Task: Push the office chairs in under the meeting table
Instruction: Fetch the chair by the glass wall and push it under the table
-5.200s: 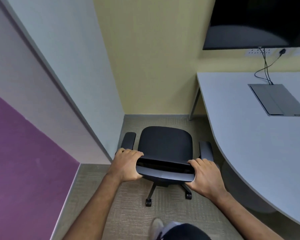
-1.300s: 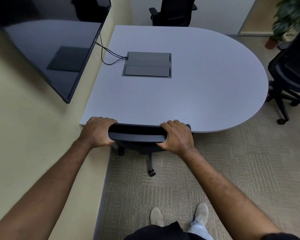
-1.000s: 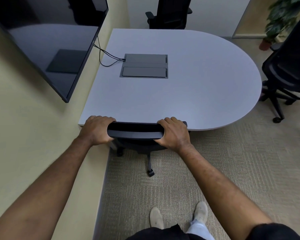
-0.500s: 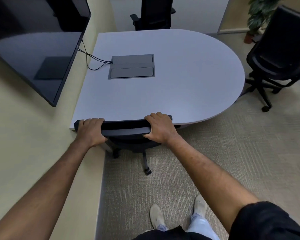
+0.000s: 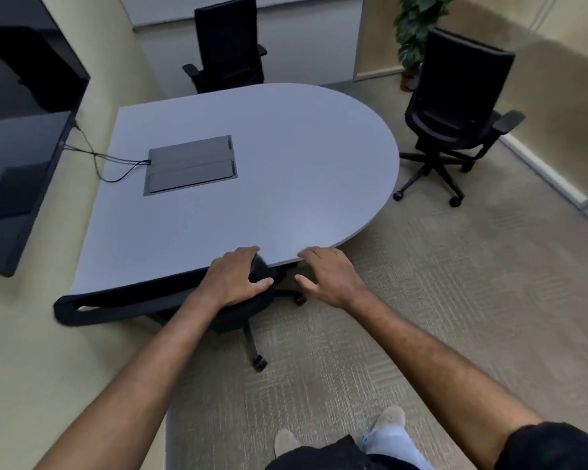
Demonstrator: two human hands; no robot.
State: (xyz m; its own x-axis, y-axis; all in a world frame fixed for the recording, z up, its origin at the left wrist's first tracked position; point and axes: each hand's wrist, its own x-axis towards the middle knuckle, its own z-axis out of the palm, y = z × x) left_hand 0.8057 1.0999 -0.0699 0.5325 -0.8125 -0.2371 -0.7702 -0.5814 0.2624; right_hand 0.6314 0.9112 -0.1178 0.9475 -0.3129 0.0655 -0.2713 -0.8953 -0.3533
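A black office chair is tucked under the near edge of the grey meeting table; only its backrest top, one leg and a caster show. My left hand grips the right end of that backrest. My right hand hovers just right of it, by the table edge, fingers apart and holding nothing. A second black chair stands away from the table's rounded right end. A third chair sits at the table's far side.
A wall screen hangs at the left, with cables running to a grey power box set in the tabletop. A potted plant stands in the far corner. A low wall borders the carpet on the right.
My right hand has let go of the backrest and opened. My left hand has slid from the left end to the right end. The view has swung right.
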